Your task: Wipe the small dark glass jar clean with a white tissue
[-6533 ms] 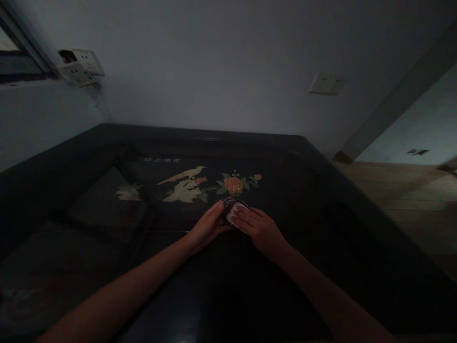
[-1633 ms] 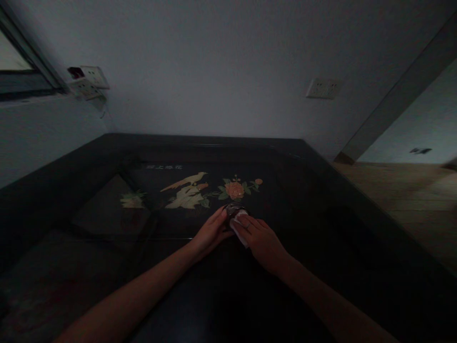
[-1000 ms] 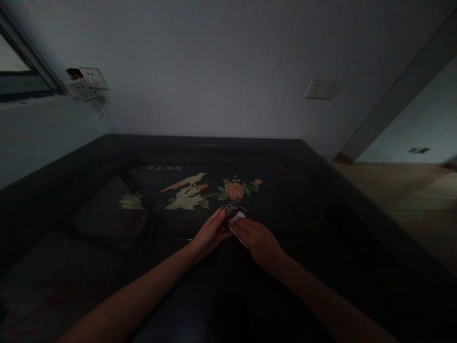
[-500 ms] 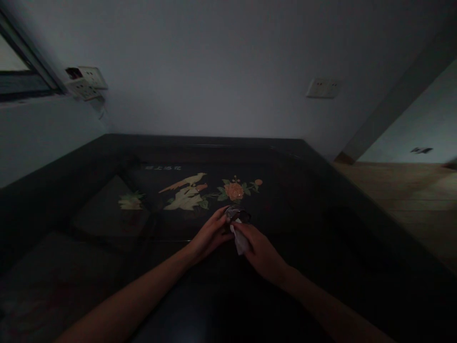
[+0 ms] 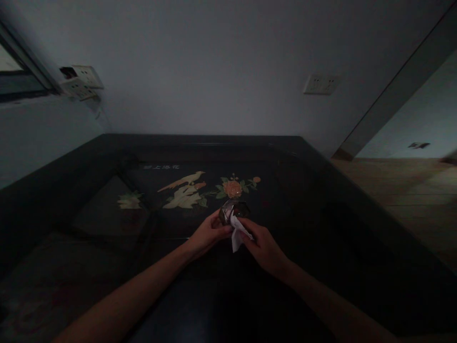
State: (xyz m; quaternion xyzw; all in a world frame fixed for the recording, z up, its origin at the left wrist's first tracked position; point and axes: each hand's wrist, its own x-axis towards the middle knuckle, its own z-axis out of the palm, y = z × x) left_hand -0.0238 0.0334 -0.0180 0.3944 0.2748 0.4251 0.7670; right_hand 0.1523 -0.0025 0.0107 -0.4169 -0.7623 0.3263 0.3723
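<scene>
The room is dim. My left hand (image 5: pixel 209 234) is closed around a small shiny object with a dark rim, possibly a glass or watch (image 5: pixel 231 210), held just above the black table (image 5: pixel 321 224). My right hand (image 5: pixel 262 245) pinches a white cloth or tissue (image 5: pixel 236 234) and presses its upper end against that object. The two hands meet over the middle of the table, just in front of the painted bird and flower design (image 5: pixel 200 188).
The black table fills the view and stands against a white wall with a socket plate (image 5: pixel 319 84). More sockets (image 5: pixel 76 78) hang at the left by a window frame. Wooden floor (image 5: pixel 410 190) lies to the right.
My right hand has drawn back toward me and lifted the white cloth, which now hangs loose below the object. My left hand has tilted the object upward slightly.
</scene>
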